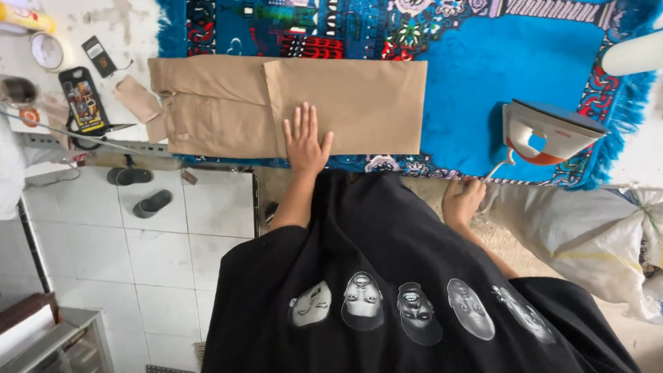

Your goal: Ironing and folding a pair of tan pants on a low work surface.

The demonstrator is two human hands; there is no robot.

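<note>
Folded tan trousers lie across a blue patterned rug on the table. My left hand rests flat on the folded leg part near its front edge, fingers spread. My right hand sits at the table's front edge, fingers curled on the rug fringe near the cord of the iron. A white and orange iron stands upright on the rug to the right, untouched.
A phone in a dark case, a small dark device, a round tape roll and scissors lie at the table's left end. Sandals sit on the white tiled floor. A white sack lies to the right.
</note>
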